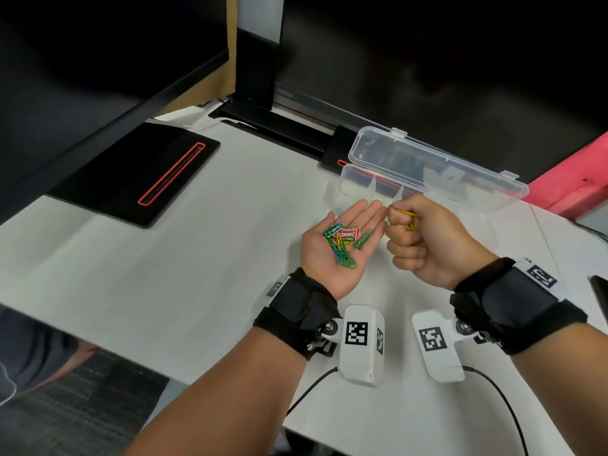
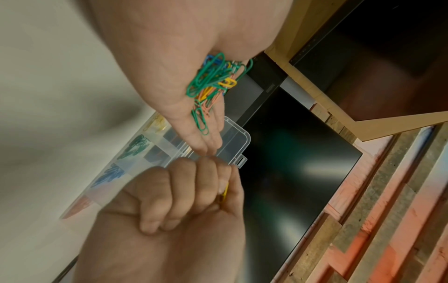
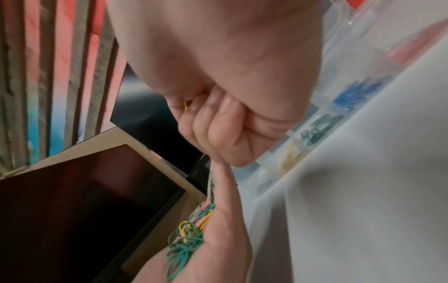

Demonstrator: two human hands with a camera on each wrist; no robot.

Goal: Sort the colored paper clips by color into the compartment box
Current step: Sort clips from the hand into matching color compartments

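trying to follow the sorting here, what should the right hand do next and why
Probably carry the yellow clips to the box and drop them in the yellow compartment. The right hand is closed round yellow clips only, while the left hand holds the mixed pile flat.

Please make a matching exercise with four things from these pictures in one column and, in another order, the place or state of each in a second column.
1. left hand
2. right hand
3. mixed paper clips
4. compartment box

a. lid open, on the table
b. flat, palm up
c. fist round yellow clips
d. heaped on the open palm

Pairs: 1-b, 2-c, 3-d, 4-a
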